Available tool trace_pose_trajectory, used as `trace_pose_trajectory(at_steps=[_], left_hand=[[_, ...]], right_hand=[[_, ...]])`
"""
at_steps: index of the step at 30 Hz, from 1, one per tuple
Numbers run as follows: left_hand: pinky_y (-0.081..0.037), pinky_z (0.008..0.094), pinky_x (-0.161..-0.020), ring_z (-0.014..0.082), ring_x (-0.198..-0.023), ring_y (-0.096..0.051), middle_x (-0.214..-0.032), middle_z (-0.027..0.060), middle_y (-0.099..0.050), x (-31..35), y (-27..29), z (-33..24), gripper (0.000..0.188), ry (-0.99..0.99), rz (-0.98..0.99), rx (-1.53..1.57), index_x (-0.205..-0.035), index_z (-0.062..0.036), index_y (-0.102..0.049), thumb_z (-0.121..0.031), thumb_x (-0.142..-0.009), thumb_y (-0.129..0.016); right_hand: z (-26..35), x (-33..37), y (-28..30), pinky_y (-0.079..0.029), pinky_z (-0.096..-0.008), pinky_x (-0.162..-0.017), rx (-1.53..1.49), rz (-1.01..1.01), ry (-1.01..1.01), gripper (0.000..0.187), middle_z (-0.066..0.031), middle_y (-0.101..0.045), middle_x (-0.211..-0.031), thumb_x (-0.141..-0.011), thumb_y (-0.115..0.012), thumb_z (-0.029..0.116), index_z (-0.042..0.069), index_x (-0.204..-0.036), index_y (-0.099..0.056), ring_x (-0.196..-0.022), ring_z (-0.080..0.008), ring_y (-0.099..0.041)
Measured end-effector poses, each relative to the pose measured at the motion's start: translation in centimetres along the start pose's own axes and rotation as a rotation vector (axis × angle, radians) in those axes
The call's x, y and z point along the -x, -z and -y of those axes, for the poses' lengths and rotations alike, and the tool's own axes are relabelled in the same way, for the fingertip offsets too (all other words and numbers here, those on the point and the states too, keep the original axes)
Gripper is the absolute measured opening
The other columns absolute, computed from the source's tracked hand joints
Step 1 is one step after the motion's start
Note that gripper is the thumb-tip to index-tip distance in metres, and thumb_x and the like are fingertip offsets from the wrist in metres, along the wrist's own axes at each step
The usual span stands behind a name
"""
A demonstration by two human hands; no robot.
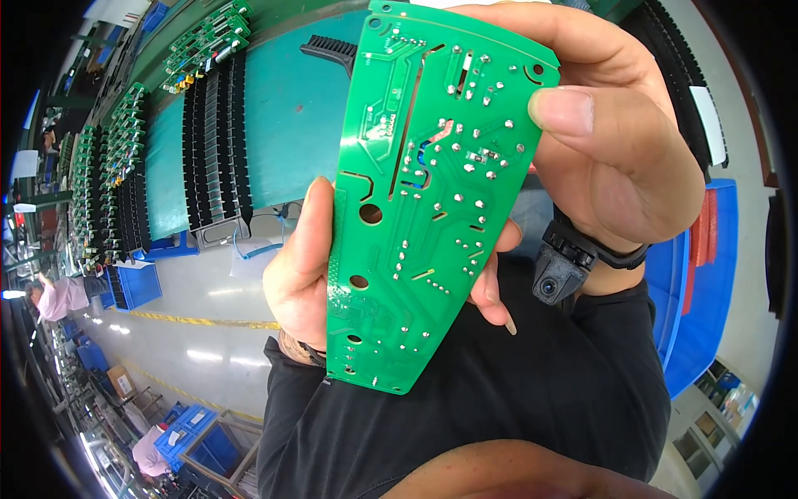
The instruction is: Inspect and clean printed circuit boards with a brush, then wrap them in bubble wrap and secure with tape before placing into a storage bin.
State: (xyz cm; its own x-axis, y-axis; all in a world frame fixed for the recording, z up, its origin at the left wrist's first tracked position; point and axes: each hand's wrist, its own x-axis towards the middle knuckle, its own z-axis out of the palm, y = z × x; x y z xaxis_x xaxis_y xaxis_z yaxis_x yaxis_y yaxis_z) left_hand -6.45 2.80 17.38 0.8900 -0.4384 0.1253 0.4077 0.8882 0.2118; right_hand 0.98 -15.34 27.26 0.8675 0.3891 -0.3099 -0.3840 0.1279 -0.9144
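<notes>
A long green circuit board (391,274) is held up close in front of me, its solder side facing me. Shiny solder joints, slots and several round holes show on it. My right hand (623,125) pinches the upper right corner, thumb on the face and fingers behind. Along the lower left edge, my left hand (303,266) grips the board from behind; fingertips show past its right edge. The board hides most of the left palm. A small black camera (555,270) is strapped to my right wrist. The board's far side is hidden.
Beyond the board stretches a green bench (287,125) with black slotted racks (218,150). More populated circuit boards (208,46) stand at the far left. A blue bin (698,283) with red pieces is at my right. Two people in pink (62,298) are at far left.
</notes>
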Motion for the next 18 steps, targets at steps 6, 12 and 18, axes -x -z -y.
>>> trace_pose_trajectory(at_steps=[6,12,18], left_hand=[[-0.056,0.0639,-0.071,0.0379,-0.085,-0.065,-0.123,0.0349,-0.055,0.0,-1.0,-0.1,0.091,-0.011,-0.099,-0.038,-0.147,0.0088,-0.039,-0.069,-0.101,-0.034],[-0.056,0.0649,-0.072,0.0423,-0.082,-0.065,-0.121,0.0388,-0.056,0.1,-1.4,0.0,0.092,-0.040,-0.200,-0.059,-0.144,0.0100,-0.043,-0.070,-0.098,-0.039],[-0.056,0.0646,-0.073,0.0443,-0.083,-0.065,-0.120,0.0391,-0.057,0.3,-0.4,0.0,0.095,-0.061,-0.130,-0.068,-0.146,0.0110,-0.041,-0.071,-0.097,-0.038]], right_hand=[[-0.3,0.2,0.9,-0.058,-0.0404,-0.098,-0.003,0.013,0.036,0.055,-0.0315,-0.069,-0.120,-0.084,-0.067,0.007,-0.018,-0.132,-0.057,-0.108,-0.0289,-0.073],[-0.6,0.4,1.2,-0.058,-0.0400,-0.098,0.004,0.022,0.062,0.055,-0.0312,-0.069,-0.120,-0.084,-0.067,0.008,-0.018,-0.132,-0.057,-0.109,-0.0286,-0.072],[-0.9,0.1,1.9,-0.058,-0.0397,-0.098,0.028,0.034,0.071,0.056,-0.0310,-0.070,-0.120,-0.084,-0.068,0.008,-0.018,-0.132,-0.057,-0.109,-0.0284,-0.072]])
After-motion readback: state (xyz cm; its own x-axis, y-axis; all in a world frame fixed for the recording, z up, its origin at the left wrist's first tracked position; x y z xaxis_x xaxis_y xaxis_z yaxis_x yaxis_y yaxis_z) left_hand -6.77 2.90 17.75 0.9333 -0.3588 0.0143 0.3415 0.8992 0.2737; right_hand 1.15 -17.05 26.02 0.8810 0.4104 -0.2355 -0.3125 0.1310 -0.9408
